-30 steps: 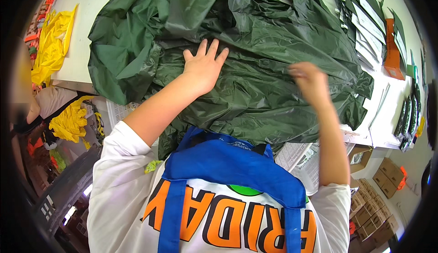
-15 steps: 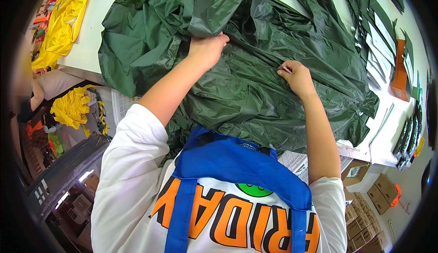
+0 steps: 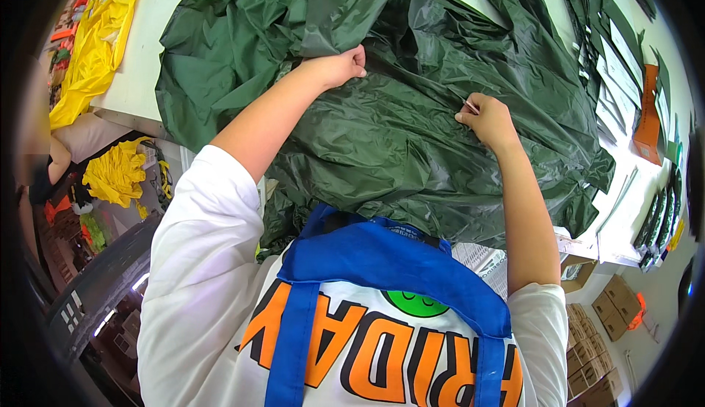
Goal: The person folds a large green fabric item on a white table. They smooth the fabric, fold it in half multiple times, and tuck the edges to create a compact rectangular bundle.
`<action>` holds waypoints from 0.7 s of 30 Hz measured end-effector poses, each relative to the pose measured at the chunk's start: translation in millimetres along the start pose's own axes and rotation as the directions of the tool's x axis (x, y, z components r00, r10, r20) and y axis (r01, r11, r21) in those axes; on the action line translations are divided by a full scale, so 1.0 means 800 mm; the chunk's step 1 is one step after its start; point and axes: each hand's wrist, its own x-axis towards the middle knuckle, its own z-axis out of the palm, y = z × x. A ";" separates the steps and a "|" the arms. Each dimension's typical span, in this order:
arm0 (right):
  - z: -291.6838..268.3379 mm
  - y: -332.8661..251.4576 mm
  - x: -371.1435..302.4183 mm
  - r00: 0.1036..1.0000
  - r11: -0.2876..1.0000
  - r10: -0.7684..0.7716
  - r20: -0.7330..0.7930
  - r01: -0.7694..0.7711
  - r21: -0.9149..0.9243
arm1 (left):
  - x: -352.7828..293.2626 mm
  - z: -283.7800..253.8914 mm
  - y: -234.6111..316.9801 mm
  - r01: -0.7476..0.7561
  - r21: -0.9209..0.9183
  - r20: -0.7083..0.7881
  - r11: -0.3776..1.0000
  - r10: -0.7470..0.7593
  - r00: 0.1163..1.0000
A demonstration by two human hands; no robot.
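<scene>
A large dark green garment (image 3: pixel 382 146) of thin, shiny, coated fabric lies crumpled over the white table and hangs past its near edge. My left hand (image 3: pixel 341 68) is closed on a fold of it, left of the middle, with the fingertips curled and partly under the cloth. To the right, my right hand (image 3: pixel 490 122) is closed in a pinch just over the fabric. A short, thin, pale rod-like thing (image 3: pixel 471 107) sticks out between thumb and finger; its kind I cannot make out. A fold runs between both hands.
Yellow fabric (image 3: pixel 92 55) lies on the table's left, with another yellow bundle (image 3: pixel 116 176) below. Dark green strips with white sheets (image 3: pixel 617 77) and an orange-brown box (image 3: pixel 648 117) lie right. Cardboard boxes (image 3: pixel 615 306) are stacked lower right. Another person's arm (image 3: pixel 60 156) shows far left.
My right hand has shifted slightly right with the thin rod-like thing. My left hand has rolled a little, its fingers more curled. The fold between them has loosened and flattened.
</scene>
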 end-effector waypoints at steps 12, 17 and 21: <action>-0.044 0.097 -0.076 0.990 0.978 -0.034 -0.138 0.005 -0.208 | -0.224 0.041 0.039 0.013 0.566 -0.526 0.824 0.348 0.776; -0.034 0.000 -0.115 0.811 0.972 -0.232 -0.537 0.166 -0.168 | -0.286 0.027 0.067 -0.101 0.465 -0.491 0.879 0.352 0.797; 0.019 -0.142 -0.155 0.608 0.658 -0.705 -0.366 0.753 -0.017 | -0.304 0.018 0.089 -0.181 0.188 -0.449 0.965 0.248 0.858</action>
